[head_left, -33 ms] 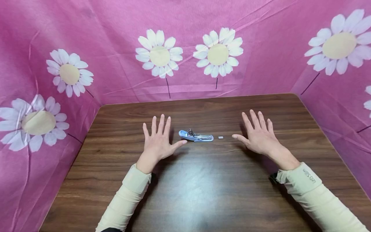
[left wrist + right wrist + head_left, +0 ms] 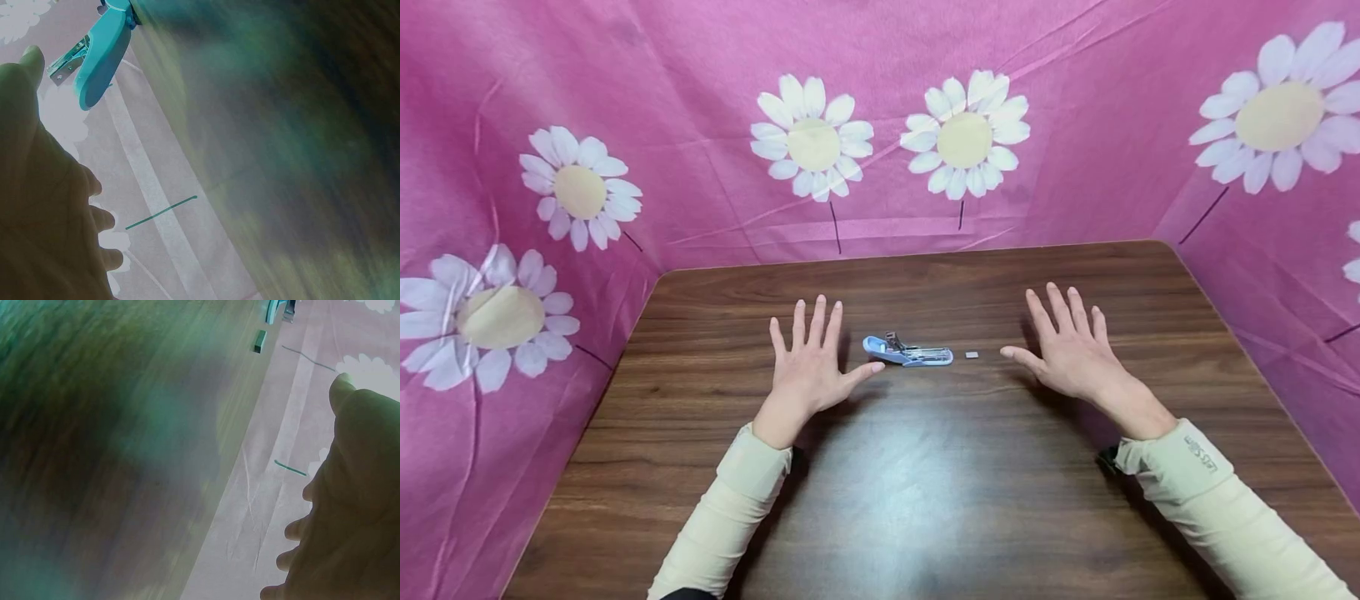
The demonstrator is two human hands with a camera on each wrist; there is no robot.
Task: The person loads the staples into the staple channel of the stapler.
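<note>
Stapler (image 2: 907,352) and staple block (image 2: 972,355) lie between flat hands.

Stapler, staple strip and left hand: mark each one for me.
stapler (image 2: 907,352), head view, on its blue body
staple strip (image 2: 972,355), head view, middle of the small grey piece
left hand (image 2: 808,371), head view, back of the hand

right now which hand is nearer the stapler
Left. The left hand lies flat just beside the stapler, its thumb tip almost at the stapler's rounded end. The right hand lies farther off, beyond the small strip of staples.
</note>
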